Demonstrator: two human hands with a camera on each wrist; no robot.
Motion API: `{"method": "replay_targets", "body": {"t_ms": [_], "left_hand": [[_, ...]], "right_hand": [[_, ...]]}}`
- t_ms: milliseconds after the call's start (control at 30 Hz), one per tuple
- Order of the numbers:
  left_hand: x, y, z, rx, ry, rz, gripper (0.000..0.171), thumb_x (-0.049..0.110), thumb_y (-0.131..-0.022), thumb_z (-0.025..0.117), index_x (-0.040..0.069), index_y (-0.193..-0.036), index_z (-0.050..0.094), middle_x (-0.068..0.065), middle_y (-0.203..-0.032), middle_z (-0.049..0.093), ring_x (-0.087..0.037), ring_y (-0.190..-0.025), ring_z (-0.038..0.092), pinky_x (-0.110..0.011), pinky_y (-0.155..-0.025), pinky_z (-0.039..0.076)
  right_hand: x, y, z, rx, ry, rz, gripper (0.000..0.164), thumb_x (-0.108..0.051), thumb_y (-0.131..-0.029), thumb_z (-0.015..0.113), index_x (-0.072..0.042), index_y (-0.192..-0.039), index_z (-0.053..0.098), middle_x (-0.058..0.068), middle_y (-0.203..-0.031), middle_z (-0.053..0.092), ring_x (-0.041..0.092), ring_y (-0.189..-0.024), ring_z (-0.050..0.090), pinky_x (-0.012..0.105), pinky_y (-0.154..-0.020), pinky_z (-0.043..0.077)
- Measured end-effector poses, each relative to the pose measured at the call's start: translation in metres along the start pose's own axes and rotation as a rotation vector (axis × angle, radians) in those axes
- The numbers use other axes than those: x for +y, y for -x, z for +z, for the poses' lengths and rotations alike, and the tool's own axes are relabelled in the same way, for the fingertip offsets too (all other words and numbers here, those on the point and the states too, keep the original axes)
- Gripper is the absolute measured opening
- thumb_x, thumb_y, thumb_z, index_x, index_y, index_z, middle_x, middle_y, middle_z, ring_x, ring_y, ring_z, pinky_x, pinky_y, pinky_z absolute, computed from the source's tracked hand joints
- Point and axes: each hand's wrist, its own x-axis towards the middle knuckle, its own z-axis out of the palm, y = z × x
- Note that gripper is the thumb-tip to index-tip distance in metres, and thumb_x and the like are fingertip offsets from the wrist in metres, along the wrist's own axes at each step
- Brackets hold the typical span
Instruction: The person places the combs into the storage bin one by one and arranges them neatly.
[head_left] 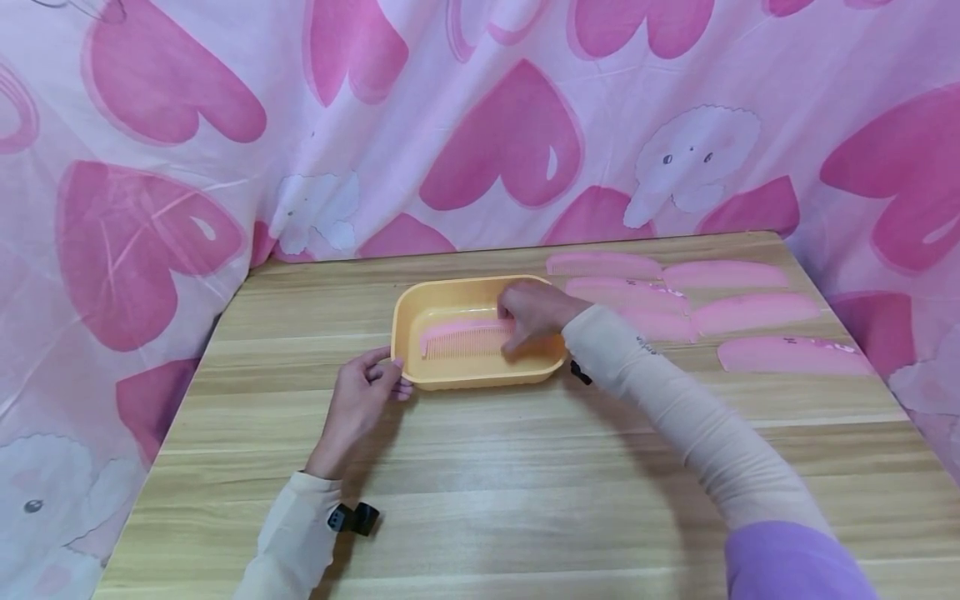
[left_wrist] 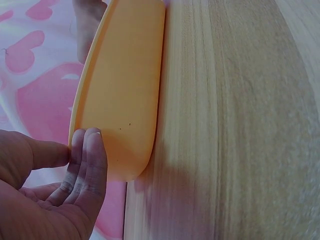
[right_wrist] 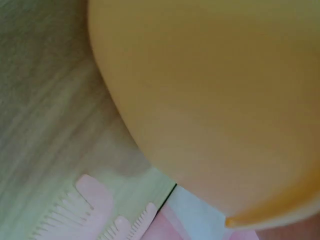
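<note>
A pale orange plastic tray (head_left: 480,384) stands on the table, with a pink comb (head_left: 453,337) lying lengthwise inside it, teeth toward the front. My left hand (head_left: 362,393) pinches the tray's rim at the front left corner. In the left wrist view the thumb is on the inner side, and the fingers (left_wrist: 95,165) lie against the outer wall. Reaching into the tray from the right, my right hand (head_left: 531,312) has its fingers and thumb around the comb's right end, which they hide. The tray's outer wall (right_wrist: 200,110) fills most of the right wrist view.
Several more pink combs (head_left: 753,312) lie in rough rows on the table (head_left: 480,492) to the right of the tray, some partly behind the right forearm. A pink heart-patterned cloth (head_left: 480,150) hangs behind the table and along its sides.
</note>
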Motion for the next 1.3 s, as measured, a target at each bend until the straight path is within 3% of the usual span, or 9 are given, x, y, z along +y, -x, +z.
{"method": "replay_targets", "body": {"t_ms": [433, 533, 633, 833, 1067, 1300], "left_hand": [[0.0, 0.001, 0.001, -0.008, 0.007, 0.004, 0.043, 0.013, -0.106, 0.054, -0.007, -0.143, 0.048, -0.022, -0.097, 0.072, -0.017, -0.079, 0.07, -0.027, -0.074, 0.065], [0.0, 0.002, 0.001, -0.007, 0.011, 0.005, 0.043, 0.013, -0.106, 0.054, -0.007, -0.143, 0.048, -0.022, -0.097, 0.072, -0.017, -0.08, 0.07, -0.027, -0.074, 0.065], [-0.001, 0.002, 0.001, -0.004, 0.012, 0.008, 0.044, 0.013, -0.106, 0.054, -0.007, -0.143, 0.048, -0.021, -0.096, 0.072, -0.016, -0.079, 0.07, -0.026, -0.074, 0.065], [-0.003, 0.0, 0.001, -0.003, 0.067, 0.039, 0.042, 0.008, -0.104, 0.055, -0.012, -0.141, 0.048, -0.022, -0.093, 0.072, -0.015, -0.075, 0.069, -0.027, -0.072, 0.065], [-0.001, 0.001, 0.001, 0.0, 0.065, 0.038, 0.043, 0.009, -0.104, 0.055, -0.011, -0.142, 0.047, -0.021, -0.092, 0.073, -0.014, -0.074, 0.069, -0.027, -0.071, 0.065], [-0.001, 0.0, 0.001, 0.0, 0.044, 0.038, 0.043, 0.009, -0.104, 0.055, -0.011, -0.142, 0.047, -0.022, -0.094, 0.073, -0.014, -0.075, 0.07, -0.026, -0.072, 0.065]], "right_hand": [[0.003, 0.001, 0.009, -0.022, 0.005, -0.033, 0.035, -0.033, -0.072, 0.086, -0.007, -0.084, 0.066, 0.0, -0.079, 0.053, 0.017, -0.077, 0.048, 0.026, -0.061, 0.038], [0.003, 0.003, 0.008, -0.024, 0.001, -0.035, 0.037, -0.034, -0.075, 0.086, -0.006, -0.087, 0.066, 0.003, -0.086, 0.054, 0.018, -0.082, 0.049, 0.027, -0.065, 0.04], [0.001, 0.007, 0.006, -0.028, -0.01, -0.035, 0.042, -0.035, -0.078, 0.086, -0.003, -0.1, 0.069, 0.005, -0.097, 0.059, 0.02, -0.091, 0.051, 0.03, -0.075, 0.047], [-0.001, 0.019, -0.009, -0.011, -0.112, -0.004, 0.058, -0.03, -0.084, 0.085, 0.002, -0.126, 0.064, 0.011, -0.125, 0.063, 0.026, -0.109, 0.059, 0.037, -0.098, 0.054], [0.008, 0.044, -0.036, 0.075, -0.143, -0.044, 0.057, -0.026, -0.084, 0.085, 0.005, -0.127, 0.063, 0.018, -0.128, 0.061, 0.035, -0.114, 0.059, 0.044, -0.101, 0.053], [0.029, 0.08, -0.057, 0.154, -0.159, 0.022, 0.055, -0.023, -0.083, 0.085, 0.004, -0.126, 0.065, 0.017, -0.129, 0.062, 0.034, -0.117, 0.059, 0.048, -0.101, 0.053]]}}
